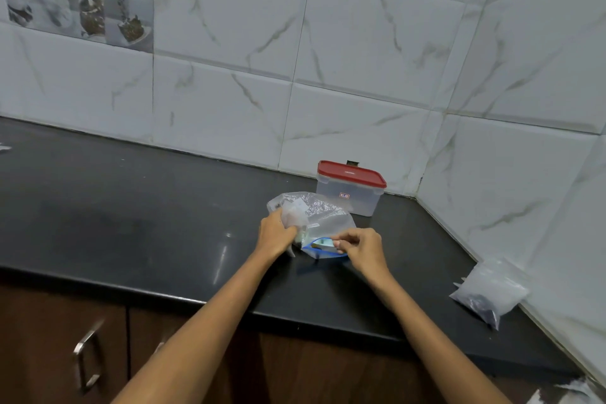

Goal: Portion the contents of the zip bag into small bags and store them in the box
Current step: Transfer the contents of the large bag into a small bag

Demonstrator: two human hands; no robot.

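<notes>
A clear zip bag (331, 220) with a blue zip strip lies on the black counter (131, 207), its mouth facing me. My right hand (362, 248) pinches the blue zip edge at the mouth. My left hand (277, 234) grips the bag's crumpled left side, where small clear bags bunch together. Behind the bag stands a clear plastic box (349, 192) with its red lid closed. What the zip bag holds is hard to make out; something small and greenish shows at the opening.
A bundle of small clear bags (490, 289) with dark contents lies at the counter's right end, against the tiled wall. Marble-look tiles close in the back and right sides. Brown cabinet doors with a metal handle (86, 357) sit below the counter edge.
</notes>
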